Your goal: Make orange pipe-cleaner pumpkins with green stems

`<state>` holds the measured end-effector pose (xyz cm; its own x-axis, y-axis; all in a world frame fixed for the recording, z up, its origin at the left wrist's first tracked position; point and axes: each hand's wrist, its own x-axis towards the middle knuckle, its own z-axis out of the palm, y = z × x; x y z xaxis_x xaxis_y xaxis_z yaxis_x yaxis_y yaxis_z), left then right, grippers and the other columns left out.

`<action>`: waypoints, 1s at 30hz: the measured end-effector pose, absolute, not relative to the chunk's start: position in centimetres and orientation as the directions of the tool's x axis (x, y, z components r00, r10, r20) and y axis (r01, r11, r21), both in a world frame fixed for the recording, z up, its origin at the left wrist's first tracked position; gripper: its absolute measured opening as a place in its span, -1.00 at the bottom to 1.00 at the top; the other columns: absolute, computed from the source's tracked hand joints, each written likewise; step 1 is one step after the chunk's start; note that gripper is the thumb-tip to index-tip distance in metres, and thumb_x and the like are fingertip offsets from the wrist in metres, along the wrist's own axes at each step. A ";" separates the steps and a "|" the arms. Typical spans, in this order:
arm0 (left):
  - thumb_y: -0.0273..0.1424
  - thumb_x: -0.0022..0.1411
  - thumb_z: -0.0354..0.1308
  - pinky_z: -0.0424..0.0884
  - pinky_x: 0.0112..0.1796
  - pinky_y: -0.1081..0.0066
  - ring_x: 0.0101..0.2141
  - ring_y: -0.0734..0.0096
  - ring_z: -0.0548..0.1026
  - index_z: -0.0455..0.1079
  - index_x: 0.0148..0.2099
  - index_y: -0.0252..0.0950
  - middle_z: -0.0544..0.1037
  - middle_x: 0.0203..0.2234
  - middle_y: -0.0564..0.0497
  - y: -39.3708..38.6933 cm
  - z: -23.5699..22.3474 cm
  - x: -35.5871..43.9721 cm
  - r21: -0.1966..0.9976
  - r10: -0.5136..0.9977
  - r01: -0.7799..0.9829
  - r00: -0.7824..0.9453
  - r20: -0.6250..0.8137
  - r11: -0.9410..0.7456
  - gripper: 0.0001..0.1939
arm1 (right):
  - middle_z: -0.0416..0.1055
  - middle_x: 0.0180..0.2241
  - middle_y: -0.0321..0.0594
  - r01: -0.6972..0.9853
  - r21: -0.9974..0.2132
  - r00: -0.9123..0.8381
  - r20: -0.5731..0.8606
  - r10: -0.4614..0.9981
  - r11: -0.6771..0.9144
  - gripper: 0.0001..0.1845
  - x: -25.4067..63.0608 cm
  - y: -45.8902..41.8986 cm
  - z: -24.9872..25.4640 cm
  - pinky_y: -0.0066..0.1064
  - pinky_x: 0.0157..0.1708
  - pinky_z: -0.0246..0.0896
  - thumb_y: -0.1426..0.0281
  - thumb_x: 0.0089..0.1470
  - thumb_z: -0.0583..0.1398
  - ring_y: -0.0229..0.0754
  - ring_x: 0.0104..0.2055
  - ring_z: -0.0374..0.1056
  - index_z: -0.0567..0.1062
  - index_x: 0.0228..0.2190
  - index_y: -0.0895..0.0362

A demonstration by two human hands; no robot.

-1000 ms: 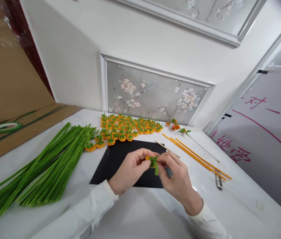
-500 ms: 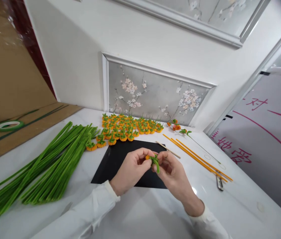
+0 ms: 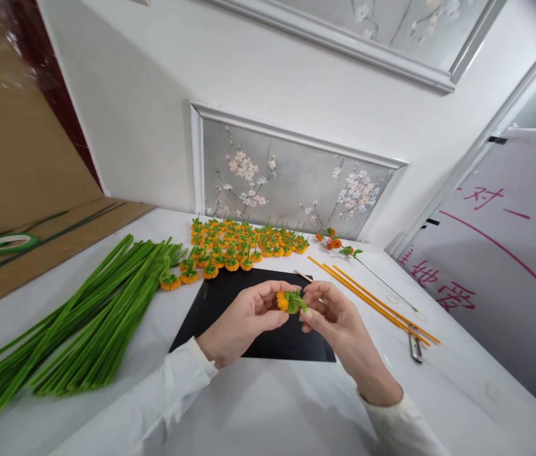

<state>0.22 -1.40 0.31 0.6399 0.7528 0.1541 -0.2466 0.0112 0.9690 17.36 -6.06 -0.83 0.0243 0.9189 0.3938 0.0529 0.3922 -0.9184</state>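
Note:
A small orange pipe-cleaner flower (image 3: 284,301) with green leaves and a short green stem is held between both hands above a black mat (image 3: 201,320). My left hand (image 3: 242,318) is closed on its orange head, fingers curled behind and thumb below. From the other side, my right hand (image 3: 341,326) pinches the green stem end between thumb and fingers. Some of the fingertips behind the flower are hidden. Beyond the mat stand rows of similar orange flowers (image 3: 232,258), their green stems pointing up.
Green pipe cleaners (image 3: 92,323) lie in a large bundle at left. Orange pipe cleaners (image 3: 367,294), nail clippers (image 3: 415,348) and a wire-stemmed flower sprig (image 3: 351,251) lie at right. A pale stick (image 3: 304,275) sits behind my right hand. Green tape (image 3: 9,244) rests on cardboard at far left.
The flower has turned between my fingers, so its orange head and green leaves show more sideways. My right hand's fingers have shifted to the stem, and my left thumb has dropped lower.

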 end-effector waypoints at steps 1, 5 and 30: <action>-0.52 0.10 0.20 0.30 -0.07 0.35 -0.13 0.32 0.46 0.37 0.00 -0.30 0.52 -0.16 -0.08 -1.3 0.2 0.1 0.971 0.754 -0.239 0.638 0.157 0.000 -0.63 | 0.31 -0.39 -0.31 0.149 -0.884 0.049 0.453 0.890 0.442 -0.77 17.6 -6.1 -0.8 -0.46 -0.50 0.38 0.32 0.03 0.24 -0.32 -0.45 0.30 0.36 -0.25 0.08; -0.48 0.12 0.20 0.30 -0.06 0.37 -0.13 0.32 0.47 0.40 -0.03 -0.30 0.53 -0.16 -0.08 -1.3 0.1 0.3 0.970 0.786 -0.244 0.597 0.160 -0.011 -0.68 | 0.38 -0.40 -0.24 0.532 -0.579 -0.004 0.729 0.685 0.618 -0.97 17.3 -6.4 -1.0 -0.41 -0.41 0.36 0.45 0.08 0.19 -0.25 -0.39 0.34 0.44 -0.36 0.09; -0.41 0.11 0.22 0.34 -0.07 0.33 -0.15 0.33 0.46 0.41 -0.13 -0.31 0.53 -0.19 -0.06 -1.5 -0.2 0.8 0.967 0.816 -0.250 0.549 0.179 -0.044 -0.76 | 0.39 -0.34 -0.15 0.576 -0.573 0.075 0.747 0.660 0.583 -0.79 15.5 -6.1 -1.9 -0.41 -0.41 0.41 0.46 0.15 0.09 -0.24 -0.39 0.36 0.54 -0.36 0.10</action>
